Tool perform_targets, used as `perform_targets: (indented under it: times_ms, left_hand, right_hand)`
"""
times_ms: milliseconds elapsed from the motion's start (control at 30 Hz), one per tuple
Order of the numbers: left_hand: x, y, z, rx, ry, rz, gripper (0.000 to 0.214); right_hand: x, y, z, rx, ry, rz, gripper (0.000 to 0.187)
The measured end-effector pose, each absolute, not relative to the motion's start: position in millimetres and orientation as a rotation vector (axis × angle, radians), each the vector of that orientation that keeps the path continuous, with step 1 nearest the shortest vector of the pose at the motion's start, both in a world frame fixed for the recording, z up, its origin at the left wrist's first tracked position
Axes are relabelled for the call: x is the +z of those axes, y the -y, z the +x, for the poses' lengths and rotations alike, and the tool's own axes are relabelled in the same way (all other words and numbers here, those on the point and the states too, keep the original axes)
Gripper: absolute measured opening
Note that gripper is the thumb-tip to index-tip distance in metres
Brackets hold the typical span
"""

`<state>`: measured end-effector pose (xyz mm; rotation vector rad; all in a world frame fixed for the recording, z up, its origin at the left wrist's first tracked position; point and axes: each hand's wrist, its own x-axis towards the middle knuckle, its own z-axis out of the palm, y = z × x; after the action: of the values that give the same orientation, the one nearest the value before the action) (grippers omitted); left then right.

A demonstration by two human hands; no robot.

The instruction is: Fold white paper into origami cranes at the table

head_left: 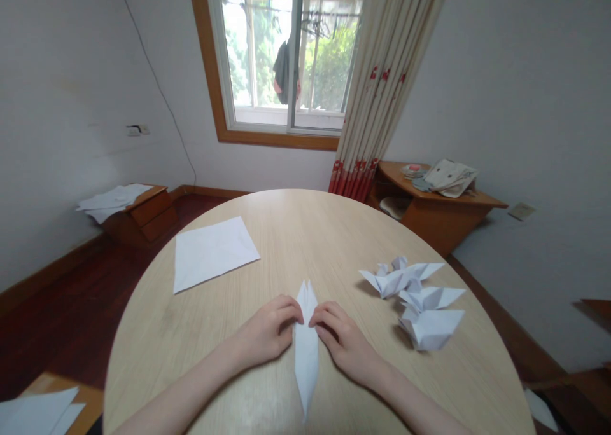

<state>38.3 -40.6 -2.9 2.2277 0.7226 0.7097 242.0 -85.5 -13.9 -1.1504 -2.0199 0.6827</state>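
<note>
Narrow folded paper (pixel 305 359) between left hand (pixel 267 333) and right hand (pixel 344 343), fingers (pixel 291 311) pinching its edges

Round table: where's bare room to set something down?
Bare wood of the round table lies between the white sheet and the origami birds, reaching the far edge. Another patch lies below the sheet, left of the left hand. Crowded: front centre, where the left hand and right hand meet at the folded paper strip, and around the birds.
</note>
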Motion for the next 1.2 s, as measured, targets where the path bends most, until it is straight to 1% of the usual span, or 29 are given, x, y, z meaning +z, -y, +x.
perform_targets:
  times_ms: [67,133,267,467,600,733,867,1033,1100,1200]
  left_hand:
    - [0.4,40.7,35.4,0.658,-0.698,2.219,0.035]
    - [3.7,41.0,33.1,0.593,-0.679,2.204,0.036]
    - [5.2,41.1,31.2,0.529,-0.659,2.172,0.03]
    - [-3.3,40.3,33.1,0.582,-0.649,2.239,0.019]
    - [-7.7,38.8,33.6,0.597,-0.674,2.323,0.013]
    - [-7.7,37.9,33.2,0.592,-0.674,2.425,0.011]
    - [-3.9,37.8,32.5,0.566,-0.605,2.582,0.017]
    - [-2.9,39.6,34.3,0.529,-0.571,2.707,0.022]
    - [-4.7,41.4,36.4,0.567,-0.622,2.65,0.021]
    - [-7.0,44.3,40.2,0.648,-0.721,2.476,0.018]
  right_hand:
    - [-10.8,86.3,243.2,0.734,2.036,-1.134,0.025]
    - [-8.2,86.8,244.2,0.779,2.066,-1.115,0.027]
    - [-5.6,87.8,244.5,0.814,2.127,-1.114,0.029]
    - [-7.8,88.7,243.5,0.797,2.139,-1.165,0.032]
    - [-8.2,89.4,243.5,0.731,2.181,-1.157,0.03]
    - [-6.6,90.6,243.2,0.615,2.258,-1.176,0.032]
    - [-6.4,90.4,243.4,0.444,2.346,-1.18,0.03]
    - [-10.8,89.0,244.1,0.236,2.405,-1.071,0.023]
    - [-13.9,88.7,243.6,0.25,2.351,-1.082,0.022]
    - [-18.9,87.7,242.4,0.36,2.21,-1.159,0.017]
